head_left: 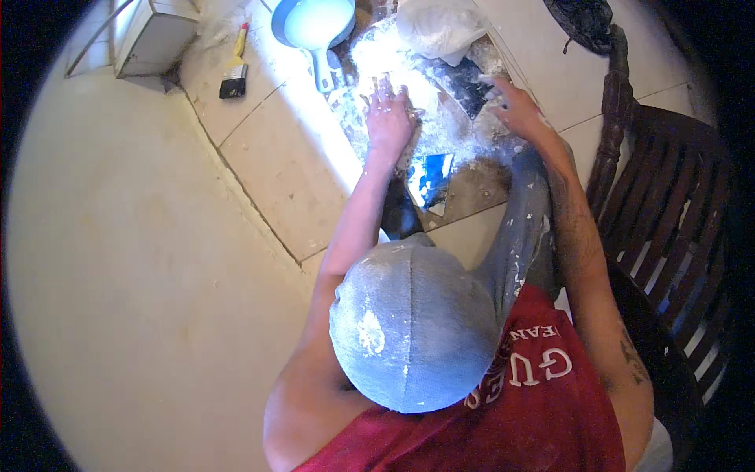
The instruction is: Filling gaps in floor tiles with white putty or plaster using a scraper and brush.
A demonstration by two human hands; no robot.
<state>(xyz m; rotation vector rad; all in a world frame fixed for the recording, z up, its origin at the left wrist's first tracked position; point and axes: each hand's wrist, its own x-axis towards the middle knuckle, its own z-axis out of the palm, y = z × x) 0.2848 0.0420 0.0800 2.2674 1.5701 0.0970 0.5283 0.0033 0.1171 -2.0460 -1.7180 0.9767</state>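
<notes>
My left hand [388, 119] rests with fingers spread on a brightly lit, white-crusted work patch [366, 55] on the floor. My right hand [517, 110], fingers apart and loosely bent, is beside a dark flat piece [464, 82] at the patch's right; whether they touch is unclear. Below my left hand lies a shiny blue rectangular piece [430, 181]. A light-blue pan with a handle [313, 25] stands at the upper left of the patch, and a crumpled white bag [440, 23] lies at its upper right. My bent knee [413, 322] in paint-spotted grey trousers fills the lower middle.
A paintbrush [234, 75] with a yellow handle lies on floor tiles [267, 149] at upper left, near a boxy tiled ledge [153, 35]. A pale plain surface [134, 259] spans the left. A dark slatted wooden chair [661, 197] is at right, a black bundle [578, 20] above it.
</notes>
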